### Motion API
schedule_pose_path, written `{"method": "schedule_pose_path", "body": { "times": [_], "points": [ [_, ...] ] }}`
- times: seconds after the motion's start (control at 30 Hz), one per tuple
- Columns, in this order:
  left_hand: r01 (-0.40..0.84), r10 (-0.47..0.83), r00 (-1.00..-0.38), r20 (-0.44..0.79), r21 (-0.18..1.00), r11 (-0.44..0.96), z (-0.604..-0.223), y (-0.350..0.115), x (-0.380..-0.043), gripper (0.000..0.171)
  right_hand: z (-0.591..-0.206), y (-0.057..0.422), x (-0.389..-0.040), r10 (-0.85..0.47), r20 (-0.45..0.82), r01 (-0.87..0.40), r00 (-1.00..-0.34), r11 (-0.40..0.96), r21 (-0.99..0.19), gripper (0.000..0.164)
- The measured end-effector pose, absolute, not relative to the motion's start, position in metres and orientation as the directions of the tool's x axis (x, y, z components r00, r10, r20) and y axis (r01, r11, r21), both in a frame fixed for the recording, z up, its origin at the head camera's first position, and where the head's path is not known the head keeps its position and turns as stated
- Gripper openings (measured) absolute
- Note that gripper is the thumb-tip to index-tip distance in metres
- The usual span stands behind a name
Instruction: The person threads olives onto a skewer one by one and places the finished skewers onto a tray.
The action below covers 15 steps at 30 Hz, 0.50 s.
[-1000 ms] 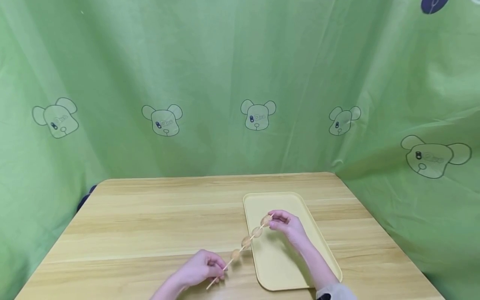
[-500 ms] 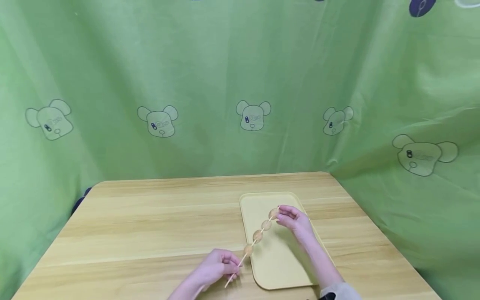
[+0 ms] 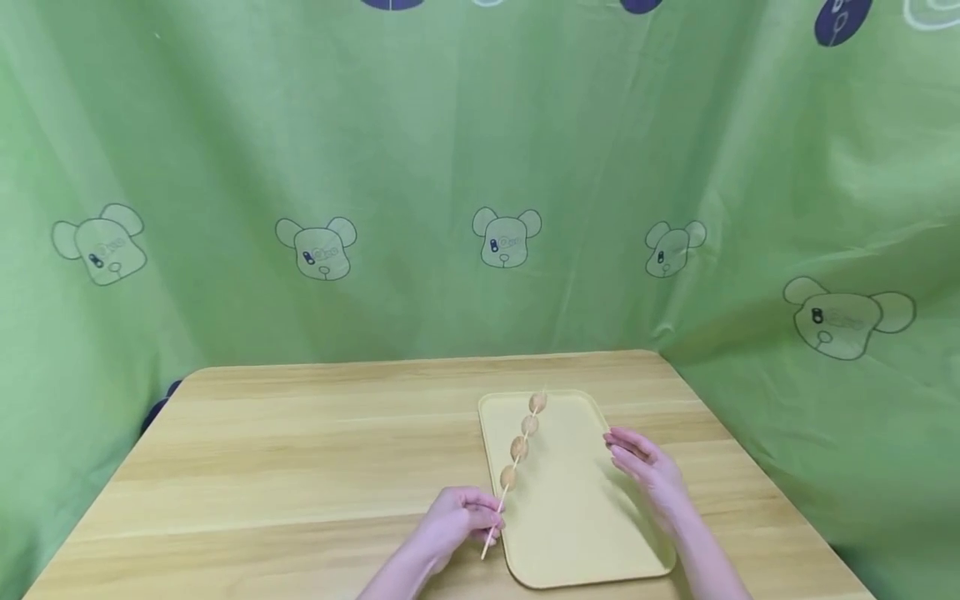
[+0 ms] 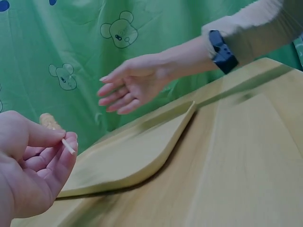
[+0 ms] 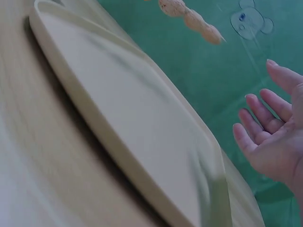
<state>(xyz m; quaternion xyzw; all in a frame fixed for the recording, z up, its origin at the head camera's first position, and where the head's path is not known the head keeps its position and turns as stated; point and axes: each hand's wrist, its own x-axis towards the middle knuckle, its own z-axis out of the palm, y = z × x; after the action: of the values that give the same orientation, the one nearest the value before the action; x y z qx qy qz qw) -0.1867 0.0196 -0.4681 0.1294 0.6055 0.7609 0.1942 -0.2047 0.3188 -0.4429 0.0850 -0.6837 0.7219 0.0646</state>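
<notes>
My left hand [image 3: 459, 527] pinches the lower end of a thin wooden skewer between thumb and fingers. Several brown balls are threaded along the skewer [image 3: 519, 448], which slants up and away over the left part of a pale yellow tray [image 3: 577, 508]. In the left wrist view the skewer's blunt end [image 4: 69, 146] pokes out past the thumb. Over the tray's right edge my right hand [image 3: 651, 473] is held apart from the skewer, its fingers loosely extended and holding nothing. The right wrist view shows that palm [image 5: 279, 142] bare, with the skewered balls [image 5: 191, 20] some way off.
The tray lies on a wood-grain table [image 3: 300, 467], right of the middle. A green curtain [image 3: 420, 167] printed with bear heads hangs behind the table and along its sides. The right wrist wears a dark band [image 4: 222, 52].
The right hand has let go of the skewer's far end and moved right. The left hand has shifted right with the skewer, which now points more steeply away.
</notes>
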Motion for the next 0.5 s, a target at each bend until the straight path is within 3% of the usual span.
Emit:
{"method": "schedule_pose_path", "body": {
  "times": [0.23,0.5],
  "points": [
    [-0.163,0.384,-0.921,-0.063,0.958,-0.235,-0.467,0.038,-0.192,0.023,-0.452,0.353,-0.177,-0.001,0.125,-0.123,-0.992,0.184,-0.975,0.052],
    [-0.163,0.317,-0.945,-0.078,0.954,-0.252,-0.459,0.054,-0.2,0.023,-0.467,0.378,-0.155,-0.069,0.116,-0.13,-0.991,0.271,-0.954,0.053]
  ]
}}
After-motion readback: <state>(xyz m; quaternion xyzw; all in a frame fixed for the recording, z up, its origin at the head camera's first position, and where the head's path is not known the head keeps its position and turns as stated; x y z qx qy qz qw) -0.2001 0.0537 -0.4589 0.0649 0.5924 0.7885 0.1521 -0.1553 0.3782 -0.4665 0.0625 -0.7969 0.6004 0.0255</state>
